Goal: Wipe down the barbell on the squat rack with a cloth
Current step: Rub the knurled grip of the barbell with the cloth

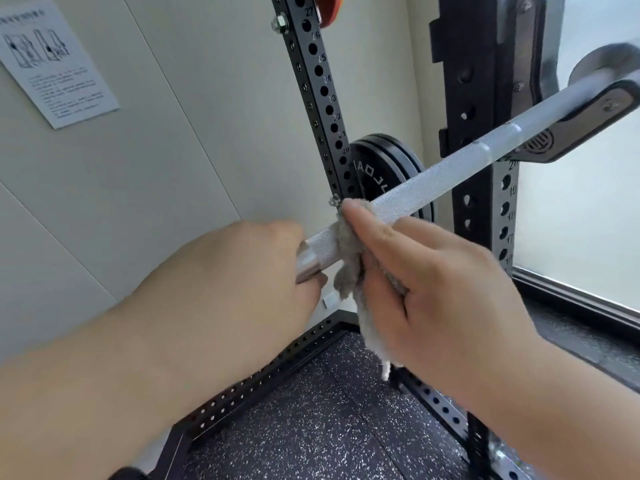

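Note:
A silver knurled barbell runs diagonally from the centre up to the right, where it lies in a black hook of the squat rack. My left hand grips the bar's lower part, fingers curled round it. Just to its right, my right hand holds a grey cloth wrapped over the bar, thumb on top. The cloth's loose end hangs below the bar.
Two black perforated uprights stand behind the bar, the rear one and the near right one. Black weight plates hang on the rear upright. A speckled rubber floor lies inside the rack's base frame. An instruction sheet is on the wall.

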Motion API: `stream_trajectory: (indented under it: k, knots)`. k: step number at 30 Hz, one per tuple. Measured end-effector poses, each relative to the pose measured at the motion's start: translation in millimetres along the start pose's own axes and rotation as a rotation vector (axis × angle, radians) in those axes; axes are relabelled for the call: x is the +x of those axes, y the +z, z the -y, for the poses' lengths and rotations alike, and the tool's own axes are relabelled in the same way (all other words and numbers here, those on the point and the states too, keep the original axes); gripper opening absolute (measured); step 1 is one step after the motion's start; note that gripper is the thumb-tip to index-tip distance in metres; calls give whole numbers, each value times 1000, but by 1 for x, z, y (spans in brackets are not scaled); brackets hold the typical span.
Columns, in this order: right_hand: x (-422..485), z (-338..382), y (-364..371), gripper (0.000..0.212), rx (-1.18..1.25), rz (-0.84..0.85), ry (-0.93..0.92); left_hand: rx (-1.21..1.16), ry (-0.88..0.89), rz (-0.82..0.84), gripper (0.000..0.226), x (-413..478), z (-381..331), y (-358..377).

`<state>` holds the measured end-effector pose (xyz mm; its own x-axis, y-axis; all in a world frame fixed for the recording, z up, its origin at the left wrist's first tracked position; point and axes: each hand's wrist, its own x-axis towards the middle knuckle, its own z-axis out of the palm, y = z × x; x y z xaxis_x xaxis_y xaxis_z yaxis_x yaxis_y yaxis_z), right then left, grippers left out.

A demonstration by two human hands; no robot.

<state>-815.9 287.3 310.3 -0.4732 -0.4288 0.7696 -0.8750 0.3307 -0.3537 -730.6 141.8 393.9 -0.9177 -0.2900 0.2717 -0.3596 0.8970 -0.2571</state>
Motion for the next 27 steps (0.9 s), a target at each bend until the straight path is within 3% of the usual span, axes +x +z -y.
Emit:
stream_trajectory:
  k: [3,6,8,11,14,16,18,21,23,27]
  knots:
    - [-7,6,5,48,56,79,-81,-421,29,296,34,8,7,-18]
    - [4,-8,-2,46,28,-8,15,-951,-17,601,24,20,21,-13]
    - [7,-12,-5,47,22,-37,57,-1034,-35,735,21,23,24,-16]
    - [-3,-1,-2,49,47,59,-65,-966,-21,856,13,23,21,-21]
    - [0,-6,-7,48,18,44,-41,-795,-74,768,26,22,12,-25]
    - [6,-13,-11,48,10,-1,29,-558,-48,662,28,23,5,-24]
    - [5,-6,-9,48,5,42,-11,-345,-21,561,32,22,-1,-26]
    - [-7,7,-1,52,68,116,-111,-299,0,455,22,17,-3,-24]
    - [-4,1,-1,51,64,74,-76,-241,36,345,17,14,-3,-19]
    - [2,-7,-1,48,55,1,1,-166,-11,230,32,10,-2,-12]
